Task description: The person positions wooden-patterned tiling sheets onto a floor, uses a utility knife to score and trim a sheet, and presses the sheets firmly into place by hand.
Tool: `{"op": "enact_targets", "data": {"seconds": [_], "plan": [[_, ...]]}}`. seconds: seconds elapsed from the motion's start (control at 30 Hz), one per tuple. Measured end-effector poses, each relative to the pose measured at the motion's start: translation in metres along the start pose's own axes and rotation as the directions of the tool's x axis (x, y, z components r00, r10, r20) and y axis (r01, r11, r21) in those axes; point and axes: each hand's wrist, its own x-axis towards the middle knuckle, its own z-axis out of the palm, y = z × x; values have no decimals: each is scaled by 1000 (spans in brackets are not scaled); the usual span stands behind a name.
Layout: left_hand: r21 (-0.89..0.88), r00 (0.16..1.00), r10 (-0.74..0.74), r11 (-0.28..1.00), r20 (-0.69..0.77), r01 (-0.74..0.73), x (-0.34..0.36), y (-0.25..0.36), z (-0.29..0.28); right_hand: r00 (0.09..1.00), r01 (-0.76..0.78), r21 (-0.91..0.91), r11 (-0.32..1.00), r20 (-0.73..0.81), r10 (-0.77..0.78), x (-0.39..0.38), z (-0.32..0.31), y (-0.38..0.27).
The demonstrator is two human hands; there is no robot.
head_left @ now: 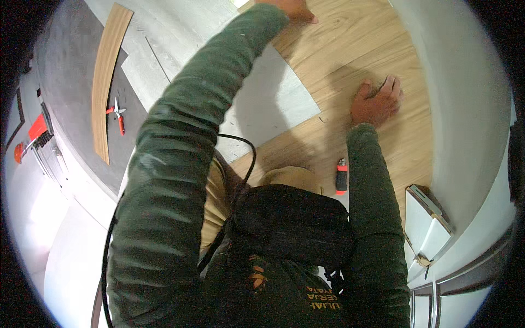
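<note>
My left hand [295,9] reaches to the far edge of the head view, at the wood-look floor planks [350,33]; most of its fingers are cut off or hidden. To the right, my right hand [377,103] rests on the same planks with its fingers bent and thumb apart, and nothing shows in it. A red and black utility knife [341,177] lies on the planks beside my right forearm. Grey wood-look planks [273,93] adjoin the brown ones, partly under my left arm.
On the dark grey floor [71,71] at left lie a narrow wood-look strip [107,82] and red-handled snips [118,116]. A pale wall [465,93] curves along the right, with a white box-like object [426,227] by it. A black cable [254,156] hangs near my lap.
</note>
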Motion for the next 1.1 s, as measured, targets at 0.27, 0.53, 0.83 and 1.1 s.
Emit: {"op": "enact_targets", "data": {"seconds": [0.27, 0.53, 0.83, 1.1], "plan": [[-233, 974, 34, 969, -226, -87, -17, -2, 47, 999, -28, -5, 1000, 31, 28, 5, -6, -8], [-170, 962, 99, 975, -254, -145, -6, -5, 46, 998, 67, -19, 998, 1, -67, 9, -13, -10], [-260, 946, 316, 922, 79, -286, 29, -51, -19, 990, 127, 5, 992, -68, -126, 13, -12, -8], [-273, 949, 314, 913, 0, -302, 41, -56, 10, 994, 105, -26, 994, -19, -105, 11, -11, -6]]}}
